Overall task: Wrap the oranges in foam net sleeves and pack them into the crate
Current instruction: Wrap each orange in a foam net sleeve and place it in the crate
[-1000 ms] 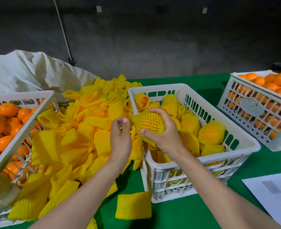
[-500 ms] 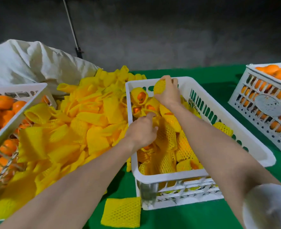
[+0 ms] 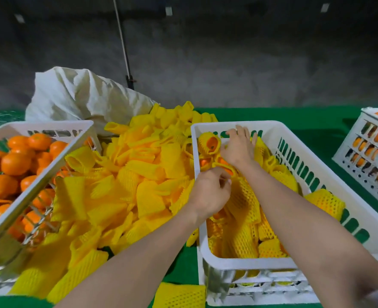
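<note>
A white crate [image 3: 261,125] in the middle holds several oranges in yellow foam net sleeves. One wrapped orange [image 3: 209,143] lies at its far left corner with its orange end showing. My right hand [image 3: 239,147] reaches to the crate's far end, fingers straight and spread, resting on the wrapped fruit there. My left hand [image 3: 210,192] hovers over the crate's left rim with fingers loosely curled and nothing visible in them. A big pile of empty foam net sleeves [image 3: 139,174] lies left of the crate.
A white crate of bare oranges [image 3: 14,161] stands at the left, another crate of oranges [image 3: 366,152] at the far right. A white sack [image 3: 83,96] slumps behind the sleeve pile. One loose sleeve [image 3: 179,294] lies on the green table at the front.
My right hand carried a wrapped orange to the crate's far end, let it go, and now lies flat there. My left hand moved over the crate's left rim.
</note>
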The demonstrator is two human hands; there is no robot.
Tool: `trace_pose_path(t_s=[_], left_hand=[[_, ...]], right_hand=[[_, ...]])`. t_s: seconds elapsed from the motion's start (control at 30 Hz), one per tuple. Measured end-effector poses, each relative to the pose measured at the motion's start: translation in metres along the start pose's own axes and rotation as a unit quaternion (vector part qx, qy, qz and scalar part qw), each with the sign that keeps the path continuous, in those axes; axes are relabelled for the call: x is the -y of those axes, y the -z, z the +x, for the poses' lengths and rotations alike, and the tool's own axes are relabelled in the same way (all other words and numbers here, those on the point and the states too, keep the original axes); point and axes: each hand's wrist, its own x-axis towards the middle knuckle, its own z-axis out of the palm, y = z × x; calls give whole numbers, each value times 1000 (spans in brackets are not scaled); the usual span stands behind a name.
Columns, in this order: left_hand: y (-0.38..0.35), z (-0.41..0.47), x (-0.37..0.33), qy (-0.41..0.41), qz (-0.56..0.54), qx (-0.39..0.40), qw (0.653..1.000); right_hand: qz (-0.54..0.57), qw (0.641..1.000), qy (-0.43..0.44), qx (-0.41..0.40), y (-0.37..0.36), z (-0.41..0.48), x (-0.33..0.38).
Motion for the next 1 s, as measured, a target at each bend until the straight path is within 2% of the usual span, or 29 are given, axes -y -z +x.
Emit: trace_pose_path(t_s=[0.2,0.27,0.33,0.37,0.43,0.5,0.57,0.63,0.7,0.77,0.83,0.93,1.0], left_hand=[[20,-15,9,62,-140,-106,983],[37,-23,23,82,-148,-131,977],[63,-30,44,124,-154,-166,966],[77,-35,56,148,-157,-186,959],[105,-46,79,194,-161,-214,944],[130,-60,94,224,-159,-222,935],[150,-75,104,234,-167,-213,934],[167,-87,111,237,-176,-207,933],[181,-95,117,235,-176,-205,934],[191,-101,120,230,-169,-197,938],[201,-103,121,210,-148,-180,950],[221,-98,121,167,-96,-145,971],[241,-97,121,161,-87,-103,978]], right_hand=[[121,983,130,47,27,-41,59],[151,974,164,51,35,-54,80],[151,959,221,90,36,-67,101],[113,949,258,140,31,-73,112],[-51,910,307,273,15,-84,135],[-216,847,306,378,-3,-90,150],[-289,815,275,421,-16,-91,154],[-293,829,264,396,-20,-91,154],[-252,873,269,321,-16,-88,158],[-175,923,264,219,-9,-87,169],[-54,958,237,152,4,-90,188],[132,959,229,105,31,-104,221],[254,930,225,141,50,-114,237]])
